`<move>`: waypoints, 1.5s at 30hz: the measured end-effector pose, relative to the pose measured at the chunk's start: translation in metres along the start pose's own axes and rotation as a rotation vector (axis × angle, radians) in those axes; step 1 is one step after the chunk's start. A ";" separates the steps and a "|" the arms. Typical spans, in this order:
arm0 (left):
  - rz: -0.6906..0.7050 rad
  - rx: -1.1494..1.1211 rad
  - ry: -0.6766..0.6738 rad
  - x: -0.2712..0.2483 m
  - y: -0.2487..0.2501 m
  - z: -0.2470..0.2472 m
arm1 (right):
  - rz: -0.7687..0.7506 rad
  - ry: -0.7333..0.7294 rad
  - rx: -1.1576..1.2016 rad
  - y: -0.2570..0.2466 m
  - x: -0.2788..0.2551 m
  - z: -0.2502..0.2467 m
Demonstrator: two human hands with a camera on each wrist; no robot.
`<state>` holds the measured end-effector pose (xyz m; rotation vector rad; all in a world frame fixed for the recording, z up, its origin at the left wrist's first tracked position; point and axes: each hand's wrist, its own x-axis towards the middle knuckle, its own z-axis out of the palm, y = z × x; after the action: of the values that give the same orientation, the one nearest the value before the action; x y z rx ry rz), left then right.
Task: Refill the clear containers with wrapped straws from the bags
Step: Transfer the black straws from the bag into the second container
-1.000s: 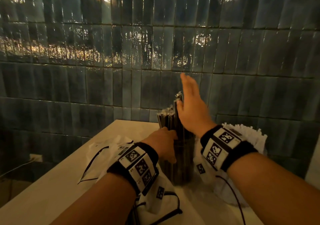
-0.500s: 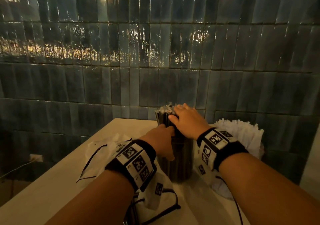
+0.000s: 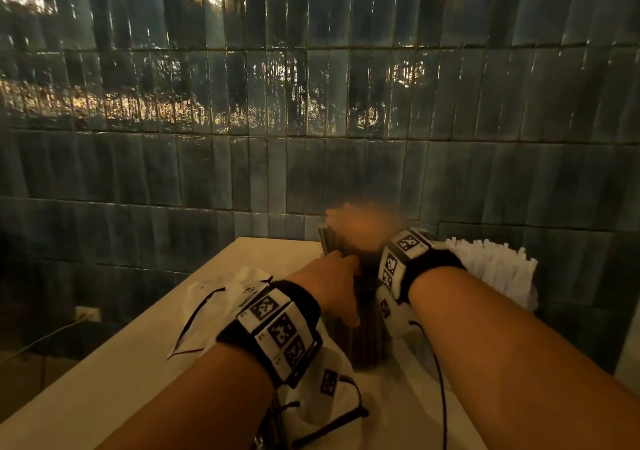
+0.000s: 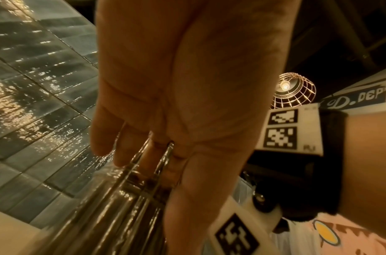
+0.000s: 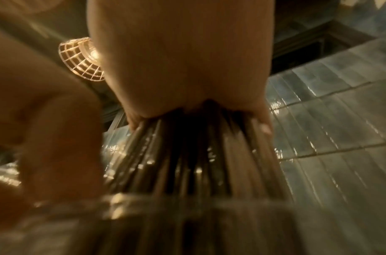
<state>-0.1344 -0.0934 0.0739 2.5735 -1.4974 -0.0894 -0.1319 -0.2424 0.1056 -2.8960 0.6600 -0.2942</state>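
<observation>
1. A person's right hand (image 3: 360,224), blurred in the head view, lies palm-down on the tops of dark wrapped straws (image 3: 332,242) standing upright and tightly packed in a clear container (image 3: 367,342) on a pale counter (image 3: 104,380). The right wrist view shows its fingertips (image 5: 265,127) bent just over the bundle's far edge; whether they grasp any straw cannot be told.

2. The left hand (image 3: 329,287) is at the left side of the same bundle, near the container's rim. From the left wrist view, its fingers (image 4: 124,151) are loosely curled against the glossy wrappers (image 4: 113,198); a firm grasp cannot be confirmed.

3. A second container (image 3: 530,297), just right of the first and largely hidden behind the right wrist, is full of white paper-wrapped straws (image 3: 491,262) fanning out above its rim.

4. Crumpled clear plastic bags (image 3: 214,297) with dark edging lie on the counter to the left and under the forearms.

5. Black-and-white square marker tags cover both wristbands (image 3: 277,328). In the left wrist view, a dark sign strip (image 4: 362,98) reads in part "D.DEP"; the rest is cut off.

6. Glossy blue-grey wall tiles (image 3: 242,138) rise behind the counter; a wire-cage pendant lamp (image 4: 292,93) glows overhead.
</observation>
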 end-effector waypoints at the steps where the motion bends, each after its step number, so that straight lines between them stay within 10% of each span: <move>1: -0.001 -0.016 -0.001 0.000 -0.001 -0.001 | -0.040 -0.032 0.000 0.002 0.000 -0.002; 9: 0.010 -0.047 0.014 0.002 -0.005 0.002 | -0.185 0.155 0.298 0.019 -0.016 -0.001; 16: -0.009 -0.045 0.014 0.000 -0.003 0.004 | -0.189 0.426 0.031 0.013 -0.025 0.012; 31: 0.163 -0.197 0.060 -0.024 -0.015 0.000 | -0.492 0.458 -0.009 -0.021 -0.100 -0.007; 38: -0.003 -0.165 0.176 -0.065 -0.053 -0.009 | -0.545 -0.049 -0.128 -0.045 -0.146 0.023; 45: -0.025 -0.113 0.017 -0.106 -0.067 0.009 | -0.642 -0.376 -0.234 -0.069 -0.157 0.074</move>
<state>-0.1309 0.0300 0.0508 2.4982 -1.4114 -0.1506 -0.2259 -0.1036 0.0232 -3.1690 -0.3256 0.2786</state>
